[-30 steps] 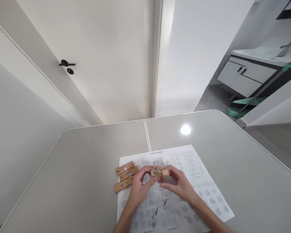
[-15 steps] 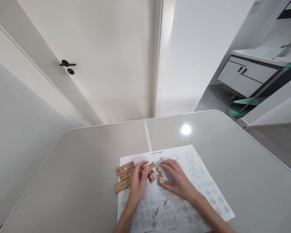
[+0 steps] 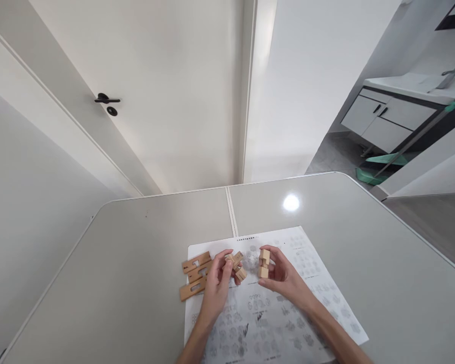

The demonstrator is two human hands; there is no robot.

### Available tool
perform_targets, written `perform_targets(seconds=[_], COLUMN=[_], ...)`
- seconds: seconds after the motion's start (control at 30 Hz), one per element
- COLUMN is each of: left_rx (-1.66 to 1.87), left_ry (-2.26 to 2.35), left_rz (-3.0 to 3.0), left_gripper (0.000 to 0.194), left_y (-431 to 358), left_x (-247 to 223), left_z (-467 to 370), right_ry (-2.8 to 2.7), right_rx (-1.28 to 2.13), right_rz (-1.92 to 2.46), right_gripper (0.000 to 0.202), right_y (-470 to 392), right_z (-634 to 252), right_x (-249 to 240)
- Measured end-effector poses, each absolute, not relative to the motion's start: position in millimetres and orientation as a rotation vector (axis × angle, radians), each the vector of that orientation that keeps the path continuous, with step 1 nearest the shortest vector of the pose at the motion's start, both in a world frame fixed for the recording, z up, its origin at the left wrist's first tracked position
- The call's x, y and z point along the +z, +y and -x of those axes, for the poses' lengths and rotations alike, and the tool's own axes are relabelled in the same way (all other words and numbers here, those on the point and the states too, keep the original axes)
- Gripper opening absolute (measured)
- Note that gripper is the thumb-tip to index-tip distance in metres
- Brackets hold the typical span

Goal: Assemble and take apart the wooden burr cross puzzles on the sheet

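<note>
My left hand (image 3: 220,278) is closed around a small cluster of interlocked wooden puzzle pieces (image 3: 238,266), held above the paper sheet. Between the thumb and fingers of my right hand (image 3: 282,275) is a single notched wooden puzzle piece (image 3: 264,264), held upright with its cut-out showing. A gap separates this piece from the cluster. Left of my left hand lie several flat wooden pieces with slots (image 3: 193,289), partly covered by that hand. Beneath both hands the white printed sheet (image 3: 326,298) shows rows of faint grey diagrams.
The grey table (image 3: 136,263) has a white strip (image 3: 231,212) across its far half. Behind it stand a white door (image 3: 182,101) with a black handle (image 3: 106,99) and a wall. A washbasin cabinet (image 3: 387,116) is at the far right.
My right hand has moved a little to the right and away from the left, turning the notched piece. My left hand keeps the cluster almost in place.
</note>
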State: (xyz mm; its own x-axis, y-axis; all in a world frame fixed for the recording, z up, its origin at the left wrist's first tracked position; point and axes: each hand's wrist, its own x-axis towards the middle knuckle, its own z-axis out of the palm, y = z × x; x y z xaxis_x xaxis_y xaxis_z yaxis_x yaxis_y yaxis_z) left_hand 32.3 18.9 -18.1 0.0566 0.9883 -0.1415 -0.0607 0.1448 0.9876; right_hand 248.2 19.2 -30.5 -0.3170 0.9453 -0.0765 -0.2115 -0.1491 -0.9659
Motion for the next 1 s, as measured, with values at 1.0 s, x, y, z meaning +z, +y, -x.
perform_targets(seconds=[1.0], left_rx=[1.003], left_ry=[1.24], left_rz=[-1.25], left_gripper=[0.04], left_y=[18.8], left_x=[-17.5], left_z=[-31.2], right_ry=[-1.552], right_rx=[1.07], right_rz=[1.149], right_gripper=[0.025], right_y=[15.0], right_z=[-241.1], right_x=[-41.7])
